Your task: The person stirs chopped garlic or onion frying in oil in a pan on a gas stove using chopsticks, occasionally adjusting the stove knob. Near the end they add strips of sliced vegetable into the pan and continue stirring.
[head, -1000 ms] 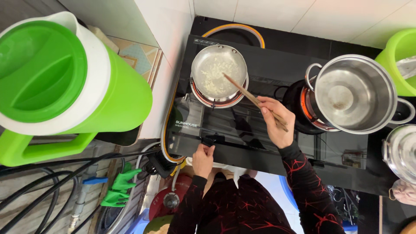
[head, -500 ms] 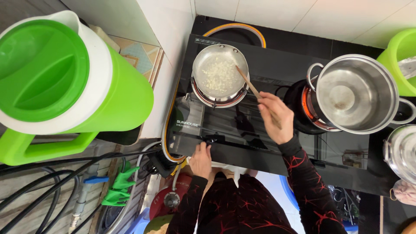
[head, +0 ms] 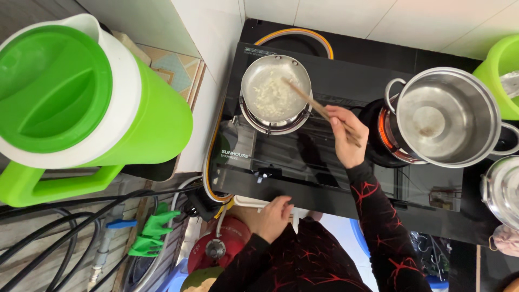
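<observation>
A small steel pan [head: 275, 92] with pale chopped food sits on the left burner of a black glass stove [head: 324, 157]. My right hand [head: 346, 135] grips wooden chopsticks [head: 311, 103], their tips down in the pan's food. My left hand [head: 273, 216] rests at the stove's front edge, just below the left control knob [head: 263, 174], fingers loosely curled and holding nothing. Both arms wear black sleeves with red patterns.
A steel pot [head: 446, 116] stands on the right burner, with another steel pot [head: 503, 192] at the far right. A large green and white jug [head: 81, 108] fills the left. A red gas cylinder [head: 216, 249] and black cables [head: 65, 227] lie below. White tiles back the stove.
My left hand has come off the stove knob and dropped to the front edge. My right hand keeps the chopsticks in the pan, shifted slightly as it stirs.
</observation>
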### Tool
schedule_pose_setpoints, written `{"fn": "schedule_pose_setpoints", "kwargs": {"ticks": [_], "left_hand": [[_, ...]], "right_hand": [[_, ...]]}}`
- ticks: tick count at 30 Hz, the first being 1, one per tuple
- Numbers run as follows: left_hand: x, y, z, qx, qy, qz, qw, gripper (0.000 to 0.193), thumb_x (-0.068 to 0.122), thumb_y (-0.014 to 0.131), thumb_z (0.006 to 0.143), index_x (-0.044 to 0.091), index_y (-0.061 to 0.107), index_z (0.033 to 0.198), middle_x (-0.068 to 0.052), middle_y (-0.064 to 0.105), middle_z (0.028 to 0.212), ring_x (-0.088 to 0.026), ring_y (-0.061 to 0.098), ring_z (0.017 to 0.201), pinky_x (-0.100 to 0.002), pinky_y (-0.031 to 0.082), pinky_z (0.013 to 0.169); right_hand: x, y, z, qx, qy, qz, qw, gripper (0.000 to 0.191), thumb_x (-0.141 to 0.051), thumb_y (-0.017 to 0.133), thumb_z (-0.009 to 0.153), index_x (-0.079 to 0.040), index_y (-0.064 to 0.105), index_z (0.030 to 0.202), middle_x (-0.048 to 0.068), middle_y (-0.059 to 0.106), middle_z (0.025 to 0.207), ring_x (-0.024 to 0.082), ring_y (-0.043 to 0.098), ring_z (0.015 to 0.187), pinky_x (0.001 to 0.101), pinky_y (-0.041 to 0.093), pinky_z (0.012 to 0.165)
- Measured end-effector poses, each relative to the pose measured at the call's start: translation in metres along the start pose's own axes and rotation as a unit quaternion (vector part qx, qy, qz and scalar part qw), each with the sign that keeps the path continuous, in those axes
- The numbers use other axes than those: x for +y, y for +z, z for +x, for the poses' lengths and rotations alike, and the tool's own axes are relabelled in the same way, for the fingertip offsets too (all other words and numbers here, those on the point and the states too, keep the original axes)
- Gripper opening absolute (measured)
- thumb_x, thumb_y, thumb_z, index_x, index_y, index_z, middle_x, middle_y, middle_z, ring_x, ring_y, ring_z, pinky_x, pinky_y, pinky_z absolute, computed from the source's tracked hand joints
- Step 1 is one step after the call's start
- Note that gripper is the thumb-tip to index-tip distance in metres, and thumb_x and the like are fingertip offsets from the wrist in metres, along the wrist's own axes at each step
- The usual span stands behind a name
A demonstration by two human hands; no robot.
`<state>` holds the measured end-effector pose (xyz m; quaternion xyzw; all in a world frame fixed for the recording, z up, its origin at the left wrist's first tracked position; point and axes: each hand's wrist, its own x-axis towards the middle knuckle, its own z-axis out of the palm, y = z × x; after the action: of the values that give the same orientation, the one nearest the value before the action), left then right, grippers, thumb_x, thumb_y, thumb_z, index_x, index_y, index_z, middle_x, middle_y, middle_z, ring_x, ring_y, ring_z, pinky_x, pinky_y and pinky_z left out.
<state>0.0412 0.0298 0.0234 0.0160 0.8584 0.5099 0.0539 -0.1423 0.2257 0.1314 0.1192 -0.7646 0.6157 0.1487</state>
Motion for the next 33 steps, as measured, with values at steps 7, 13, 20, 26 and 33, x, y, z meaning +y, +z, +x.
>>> {"fn": "schedule_pose_setpoints", "kwargs": {"ticks": [7, 13, 20, 26, 33], "left_hand": [[0.077, -0.020, 0.067, 0.180, 0.202, -0.022, 0.962, 0.036, 0.001, 0.064, 0.098, 0.004, 0.062, 0.134, -0.014, 0.062, 0.137, -0.036, 0.062, 0.127, -0.042, 0.054, 0.106], [0.121, -0.029, 0.122, 0.104, 0.241, 0.037, 0.964, 0.077, -0.009, 0.060, 0.081, -0.003, 0.037, 0.154, -0.023, 0.035, 0.162, -0.044, 0.041, 0.149, -0.046, 0.041, 0.121], [0.132, -0.022, 0.142, 0.080, 0.252, -0.006, 0.964, 0.085, -0.010, 0.058, 0.081, -0.008, 0.025, 0.159, -0.027, 0.028, 0.167, -0.045, 0.036, 0.153, -0.050, 0.037, 0.125], [0.135, -0.025, 0.130, 0.075, 0.239, -0.016, 0.968, 0.088, -0.009, 0.058, 0.081, -0.008, 0.021, 0.160, -0.029, 0.024, 0.167, -0.047, 0.030, 0.156, -0.055, 0.032, 0.127], [0.130, -0.032, 0.126, 0.082, 0.211, -0.014, 0.974, 0.084, -0.007, 0.057, 0.085, -0.003, 0.023, 0.162, -0.029, 0.024, 0.168, -0.048, 0.029, 0.157, -0.057, 0.031, 0.126]], "right_hand": [[-0.021, 0.003, -0.025, -0.082, 0.002, -0.072, 0.994, 0.010, 0.006, 0.064, 0.098, 0.005, 0.068, 0.107, 0.016, 0.072, 0.124, 0.015, 0.068, 0.094, 0.0254, 0.054, 0.083], [-0.033, -0.005, -0.017, -0.057, 0.045, 0.004, 0.997, 0.011, 0.006, 0.066, 0.099, 0.004, 0.067, 0.109, 0.015, 0.071, 0.125, 0.014, 0.069, 0.104, 0.0256, 0.057, 0.092], [-0.049, -0.012, -0.002, -0.080, 0.002, -0.090, 0.993, 0.019, 0.009, 0.062, 0.100, 0.009, 0.066, 0.118, 0.017, 0.070, 0.124, 0.021, 0.070, 0.108, 0.0289, 0.056, 0.095], [-0.047, -0.025, 0.006, -0.076, 0.113, 0.026, 0.990, 0.016, 0.003, 0.056, 0.106, 0.010, 0.065, 0.117, 0.017, 0.073, 0.121, 0.021, 0.073, 0.113, 0.0321, 0.059, 0.102], [-0.022, -0.013, 0.027, -0.044, 0.018, -0.048, 0.998, 0.012, 0.005, 0.060, 0.106, 0.007, 0.066, 0.115, 0.019, 0.070, 0.127, 0.018, 0.067, 0.103, 0.0292, 0.054, 0.090]]}}
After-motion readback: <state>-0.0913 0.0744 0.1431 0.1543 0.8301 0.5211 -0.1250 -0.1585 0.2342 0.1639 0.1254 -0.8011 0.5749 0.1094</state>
